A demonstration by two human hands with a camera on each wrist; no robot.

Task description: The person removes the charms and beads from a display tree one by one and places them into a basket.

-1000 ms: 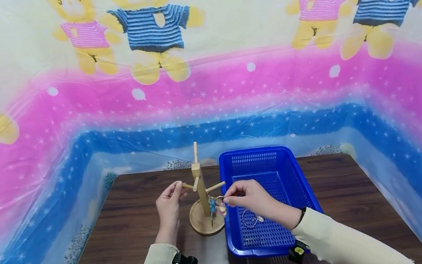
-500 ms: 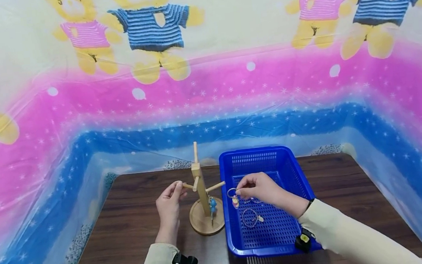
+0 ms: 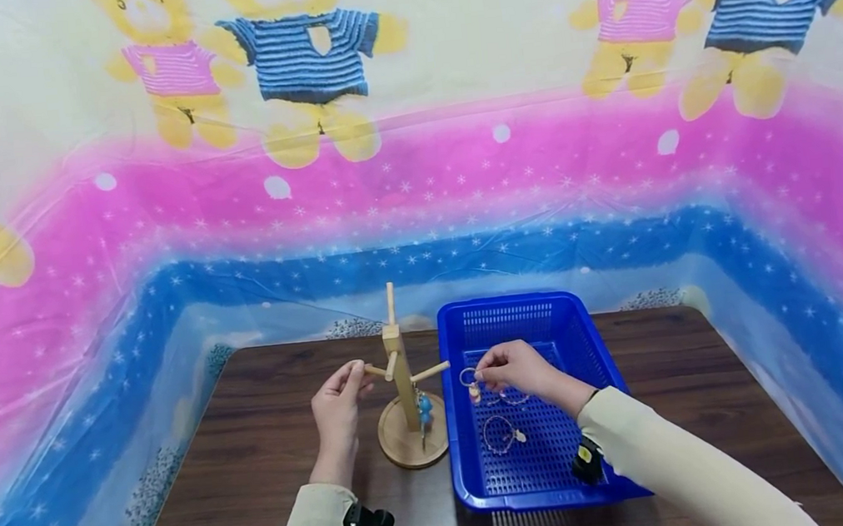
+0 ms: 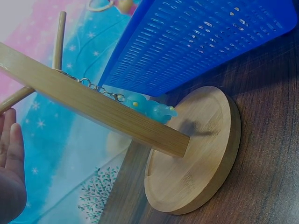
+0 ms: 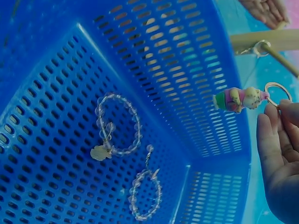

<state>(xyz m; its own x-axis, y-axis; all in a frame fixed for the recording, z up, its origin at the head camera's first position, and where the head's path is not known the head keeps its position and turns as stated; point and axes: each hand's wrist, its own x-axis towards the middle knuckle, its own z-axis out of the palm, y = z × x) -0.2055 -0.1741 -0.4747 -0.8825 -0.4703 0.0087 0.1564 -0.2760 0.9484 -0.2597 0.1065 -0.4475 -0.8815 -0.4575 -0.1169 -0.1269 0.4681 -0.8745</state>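
Observation:
My left hand (image 3: 339, 412) pinches the end of one peg on a wooden peg stand (image 3: 406, 402); the left wrist view catches only part of that hand at its left edge. On another peg hangs a keychain with a blue figure (image 4: 147, 108), down beside the post. My right hand (image 3: 515, 370) holds a second keychain by its metal ring (image 5: 279, 93) between thumb and fingers. From the ring dangles a small pink, yellow and green figure (image 5: 238, 99), over the left part of the blue basket (image 3: 577, 316).
Inside the basket lie a clear bead bracelet with a shell charm (image 5: 100, 152) and another bead bracelet (image 5: 145, 196). The stand's round base (image 3: 408, 456) sits close to the basket's left side on the dark wooden table (image 3: 257, 444). A printed cloth (image 3: 414, 180) surrounds the table.
My right hand has drawn the keychain away from the stand, to the right and slightly up, over the basket. The left hand has stayed on its peg.

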